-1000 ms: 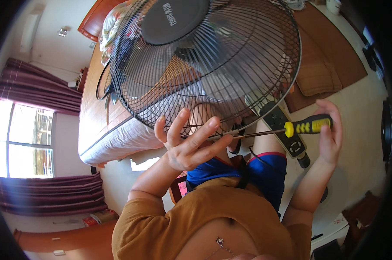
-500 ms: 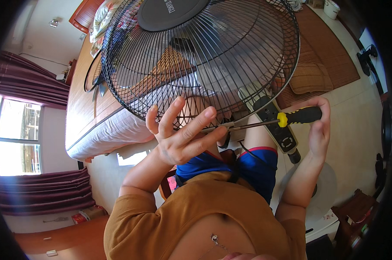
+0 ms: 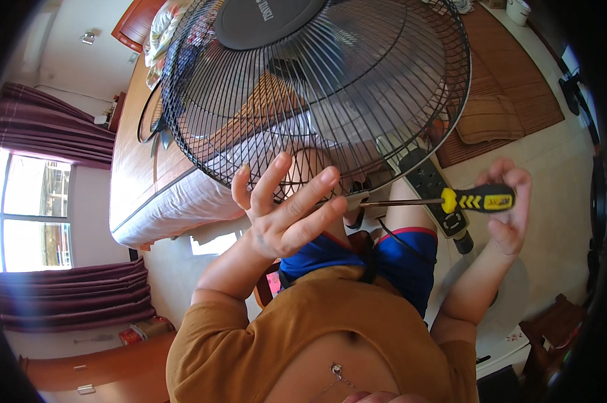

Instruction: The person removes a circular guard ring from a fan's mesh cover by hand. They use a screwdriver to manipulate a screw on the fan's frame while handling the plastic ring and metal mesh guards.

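Pale floor (image 3: 558, 221) | screwdriver (image 3: 475, 199) near-level, tip leftward | right hand (image 3: 516, 224) holding it | left hand (image 3: 280, 223) splayed

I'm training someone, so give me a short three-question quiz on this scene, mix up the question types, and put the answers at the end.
1. True or false: the screwdriver has its handle by the right hand and its shaft pointing toward the left hand.
2. Which colour are the shorts? A) green B) blue C) white
3. Complete: the left hand is at the near rim of the round wire ____.

Key: 1. True. 2. B. 3. Fan guard.
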`<state>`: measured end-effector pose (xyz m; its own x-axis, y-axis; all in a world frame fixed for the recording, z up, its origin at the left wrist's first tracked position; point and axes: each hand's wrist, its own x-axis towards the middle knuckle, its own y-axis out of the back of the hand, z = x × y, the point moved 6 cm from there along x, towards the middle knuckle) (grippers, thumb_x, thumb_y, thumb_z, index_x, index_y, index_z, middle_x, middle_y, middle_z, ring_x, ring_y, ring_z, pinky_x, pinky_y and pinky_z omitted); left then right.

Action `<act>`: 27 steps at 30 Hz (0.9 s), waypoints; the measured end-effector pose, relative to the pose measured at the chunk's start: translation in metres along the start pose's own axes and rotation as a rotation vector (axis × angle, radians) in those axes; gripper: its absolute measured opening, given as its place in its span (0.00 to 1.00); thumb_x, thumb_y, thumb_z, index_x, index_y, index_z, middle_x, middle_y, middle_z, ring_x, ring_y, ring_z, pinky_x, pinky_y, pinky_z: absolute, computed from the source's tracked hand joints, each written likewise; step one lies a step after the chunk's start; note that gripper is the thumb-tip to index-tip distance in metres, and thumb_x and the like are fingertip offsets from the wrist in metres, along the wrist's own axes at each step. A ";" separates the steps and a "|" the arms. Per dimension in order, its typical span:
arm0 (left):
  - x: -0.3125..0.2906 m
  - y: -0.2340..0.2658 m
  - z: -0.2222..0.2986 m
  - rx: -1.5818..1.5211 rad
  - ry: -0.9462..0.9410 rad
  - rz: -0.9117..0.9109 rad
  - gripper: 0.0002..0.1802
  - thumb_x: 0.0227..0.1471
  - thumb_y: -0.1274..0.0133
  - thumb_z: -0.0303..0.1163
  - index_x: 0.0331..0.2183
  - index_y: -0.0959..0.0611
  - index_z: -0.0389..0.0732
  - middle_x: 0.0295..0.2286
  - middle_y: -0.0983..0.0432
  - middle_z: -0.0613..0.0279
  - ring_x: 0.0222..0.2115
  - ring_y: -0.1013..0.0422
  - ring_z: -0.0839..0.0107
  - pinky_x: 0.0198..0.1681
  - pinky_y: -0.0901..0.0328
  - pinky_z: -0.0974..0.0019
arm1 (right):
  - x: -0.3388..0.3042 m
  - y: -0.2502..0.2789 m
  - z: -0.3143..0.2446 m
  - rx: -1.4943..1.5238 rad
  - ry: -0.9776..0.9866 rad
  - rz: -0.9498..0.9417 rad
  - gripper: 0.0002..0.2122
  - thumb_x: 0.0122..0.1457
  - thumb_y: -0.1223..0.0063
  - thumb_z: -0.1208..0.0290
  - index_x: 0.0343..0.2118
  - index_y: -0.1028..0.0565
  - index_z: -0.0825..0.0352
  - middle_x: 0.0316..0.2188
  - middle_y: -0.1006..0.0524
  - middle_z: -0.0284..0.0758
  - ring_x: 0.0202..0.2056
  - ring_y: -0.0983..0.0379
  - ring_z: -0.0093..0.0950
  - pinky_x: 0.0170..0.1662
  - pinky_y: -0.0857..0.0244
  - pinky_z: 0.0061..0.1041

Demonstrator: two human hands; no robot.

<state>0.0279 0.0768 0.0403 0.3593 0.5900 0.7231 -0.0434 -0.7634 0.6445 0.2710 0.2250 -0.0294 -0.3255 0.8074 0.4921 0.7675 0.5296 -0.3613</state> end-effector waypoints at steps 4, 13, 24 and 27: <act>0.007 -0.003 0.001 -0.032 -0.002 0.012 0.14 0.45 0.47 0.42 0.38 0.26 0.58 0.41 0.26 0.76 0.50 0.39 0.62 0.57 0.62 0.54 | -0.002 0.027 0.005 -0.221 -0.138 0.082 0.29 0.47 0.43 0.50 0.42 0.40 0.67 0.33 0.34 0.37 0.28 0.34 0.23 0.24 0.39 0.18; 0.004 0.001 -0.001 -0.047 0.013 -0.021 0.15 0.45 0.48 0.41 0.39 0.26 0.58 0.41 0.26 0.74 0.50 0.39 0.61 0.57 0.63 0.55 | 0.000 0.008 0.002 -0.022 -0.014 0.070 0.29 0.46 0.41 0.53 0.44 0.40 0.68 0.36 0.35 0.37 0.37 0.36 0.24 0.37 0.37 0.20; 0.000 0.003 -0.003 -0.041 0.010 -0.033 0.15 0.46 0.48 0.42 0.39 0.26 0.59 0.42 0.27 0.74 0.50 0.39 0.61 0.58 0.62 0.54 | 0.007 -0.003 0.009 0.020 -0.068 -0.025 0.26 0.48 0.42 0.59 0.45 0.41 0.66 0.37 0.34 0.38 0.34 0.32 0.25 0.31 0.34 0.23; 0.004 0.003 -0.003 -0.059 -0.015 -0.032 0.15 0.46 0.49 0.43 0.40 0.26 0.60 0.43 0.28 0.73 0.50 0.39 0.61 0.57 0.61 0.53 | 0.003 0.010 0.014 -0.007 -0.158 0.078 0.25 0.49 0.43 0.59 0.45 0.41 0.65 0.38 0.34 0.39 0.33 0.32 0.25 0.30 0.34 0.22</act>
<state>0.0265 0.0776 0.0464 0.3755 0.6092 0.6985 -0.0864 -0.7273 0.6808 0.2701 0.2363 -0.0424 -0.3472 0.8771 0.3319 0.7973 0.4624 -0.3878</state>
